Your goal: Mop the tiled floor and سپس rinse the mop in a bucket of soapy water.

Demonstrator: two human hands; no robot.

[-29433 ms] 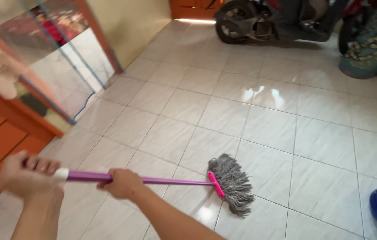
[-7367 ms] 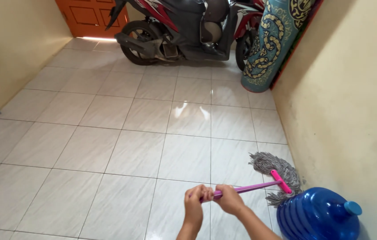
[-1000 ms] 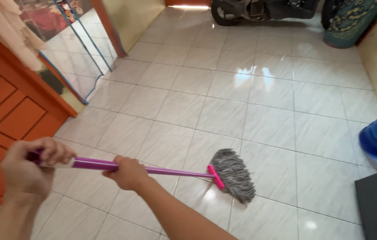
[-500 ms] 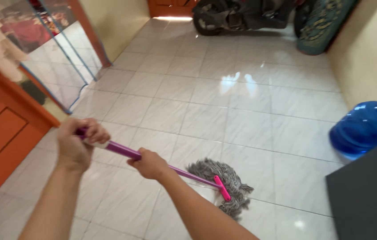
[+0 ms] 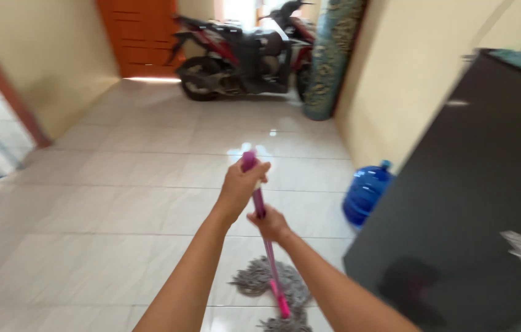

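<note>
While both hands clasp it: a purple-handled mop [image 5: 265, 246] stands nearly upright over the pale tiled floor [image 5: 119, 203].
Left hand [image 5: 242, 184]: wrapped tight around the handle's top end.
Right hand [image 5: 270, 224]: closed on the shaft just below.
Mop head [image 5: 273, 286]: grey strands spread on the tiles, close to the person.
Right side: blue water jug [image 5: 366, 193] beside a dark cabinet [image 5: 475, 203].
Far end: motorcycle [image 5: 236, 58] by an orange door [image 5: 141, 37].

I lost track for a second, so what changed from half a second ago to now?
The mop handle swung from slanting across the body to nearly upright, pulling the grey mop head in close below. The left hand rose to the handle's top. The right hand kept its lower grip. The blue water jug stayed on the floor.
</note>
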